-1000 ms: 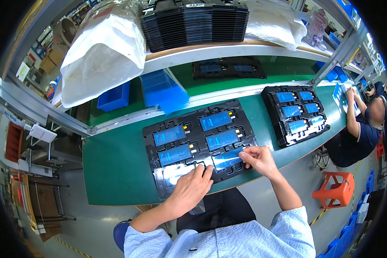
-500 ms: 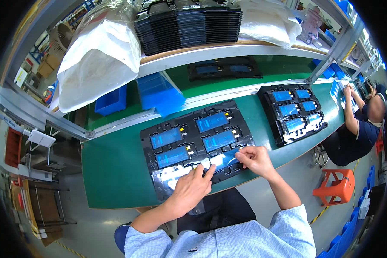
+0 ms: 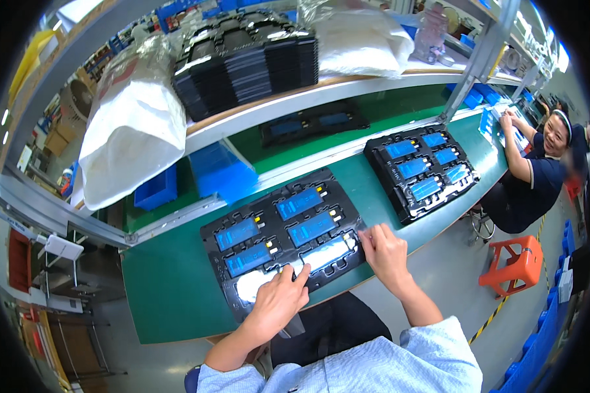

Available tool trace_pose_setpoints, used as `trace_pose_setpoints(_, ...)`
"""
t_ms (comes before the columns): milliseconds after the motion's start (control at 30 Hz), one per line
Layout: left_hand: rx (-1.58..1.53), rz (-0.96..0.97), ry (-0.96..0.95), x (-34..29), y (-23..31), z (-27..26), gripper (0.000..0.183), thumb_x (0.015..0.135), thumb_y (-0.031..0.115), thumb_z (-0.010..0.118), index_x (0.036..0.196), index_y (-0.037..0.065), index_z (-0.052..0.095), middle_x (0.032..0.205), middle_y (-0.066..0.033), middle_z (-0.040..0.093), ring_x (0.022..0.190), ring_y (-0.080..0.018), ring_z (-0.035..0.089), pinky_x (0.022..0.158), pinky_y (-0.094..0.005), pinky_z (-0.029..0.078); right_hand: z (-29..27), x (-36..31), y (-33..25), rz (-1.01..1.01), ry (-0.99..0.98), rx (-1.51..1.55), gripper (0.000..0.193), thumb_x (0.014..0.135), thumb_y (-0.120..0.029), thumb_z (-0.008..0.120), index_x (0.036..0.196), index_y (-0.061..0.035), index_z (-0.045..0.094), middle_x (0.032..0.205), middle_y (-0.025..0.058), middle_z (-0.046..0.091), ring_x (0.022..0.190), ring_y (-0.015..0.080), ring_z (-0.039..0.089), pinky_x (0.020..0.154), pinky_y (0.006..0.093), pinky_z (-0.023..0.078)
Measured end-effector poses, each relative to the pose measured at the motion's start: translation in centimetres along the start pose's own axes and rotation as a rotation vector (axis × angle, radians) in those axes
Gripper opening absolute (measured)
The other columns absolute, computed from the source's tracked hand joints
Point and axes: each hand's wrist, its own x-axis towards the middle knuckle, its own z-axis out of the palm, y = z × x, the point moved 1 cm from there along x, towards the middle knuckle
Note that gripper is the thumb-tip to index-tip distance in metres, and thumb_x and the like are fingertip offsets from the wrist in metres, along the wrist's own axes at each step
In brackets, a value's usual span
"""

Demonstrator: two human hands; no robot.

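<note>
A black moulded tray [image 3: 215,263] lies on the green bench in front of me, with flat blue rectangular packs [image 3: 299,204] in its pockets. The packs carry small yellow and white tabs at one end. My left hand [image 3: 280,300] rests over the tray's near side, fingers stretched out, fingertips at the left end of a glossy near-right pack [image 3: 331,254]. Bright glare covers much of that pack and the near-left one. At the tray's right edge, my right hand [image 3: 387,254] is closed with its fingers pinched together; anything between them is too small to make out.
A second black tray [image 3: 410,206] of blue packs sits to the right. Stacked black trays [image 3: 249,69] and white bags [image 3: 134,124] fill the shelf above. A blue bin [image 3: 156,188] stands underneath. Another person [image 3: 537,160] sits far right, beyond an orange stool [image 3: 511,265].
My right hand has shifted from the near-right pack's end to the tray's right edge. My left hand stays by the same pack. The view has turned, and glare on that pack has grown.
</note>
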Motion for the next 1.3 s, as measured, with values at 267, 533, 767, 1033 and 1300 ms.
trace_pose_setpoints(267,-0.258,0.081,0.316,-2.7,6.8,0.7,0.024,0.089,0.014,0.056,0.112,0.008,0.06,0.094,-0.0175,0.059,0.077,-0.0384,0.06,0.068,-0.042,0.05,-2.9,-11.6,-2.3,0.299,-0.699,1.29,0.049,0.079,-0.017,0.076,0.121,-0.0058,0.054,0.091,0.0023,0.061,0.082,0.0096,0.059,0.071,0.0254,0.051)
trace_pose_setpoints(533,-0.659,-0.074,0.147,-3.2,12.1,7.8,0.043,0.085,0.016,0.067,0.125,0.007,0.054,0.076,-0.0068,0.057,0.064,-0.0186,0.053,0.06,-0.0322,0.046,-3.9,-16.0,0.0,0.099,-0.575,1.202,0.018,0.086,-0.015,0.063,0.094,0.0018,0.065,0.081,0.0074,0.063,0.073,0.0146,0.06,0.068,0.029,0.051)
trace_pose_setpoints(767,-0.942,-0.18,-0.008,-3.1,7.8,15.0,0.081,0.073,-0.002,0.075,0.141,0.006,0.032,0.097,-0.0075,0.059,0.079,-0.0128,0.057,0.07,-0.0241,0.05,2.8,-20.9,4.5,0.488,-0.428,1.124,0.012,0.085,-0.008,0.056,0.089,-0.0001,0.064,0.081,0.0064,0.065,0.075,0.0142,0.061,0.068,0.0287,0.051)
trace_pose_setpoints(1033,-0.725,-0.18,0.065,0.0,5.3,21.6,0.03,0.078,0.004,0.064,0.108,0.003,0.064,0.083,-0.0103,0.065,0.069,-0.0161,0.061,0.063,-0.0289,0.05,6.3,-22.9,4.5,0.704,-0.216,1.062,0.013,0.084,-0.011,0.061,0.088,0.0005,0.066,0.084,0.0079,0.067,0.076,0.0155,0.063,0.068,0.0296,0.052)
trace_pose_setpoints(1300,-0.126,0.258,0.116,1.8,9.8,21.8,0.03,0.079,0.014,0.061,0.109,0.011,0.06,0.092,-0.0101,0.059,0.089,-0.0301,0.057,0.076,-0.0411,0.044,6.5,-23.3,5.4,0.742,-0.004,0.865,0.016,0.079,-0.018,0.064,0.079,-0.0017,0.064,0.073,0.011,0.063,0.067,0.0214,0.062,0.062,0.0335,0.05)
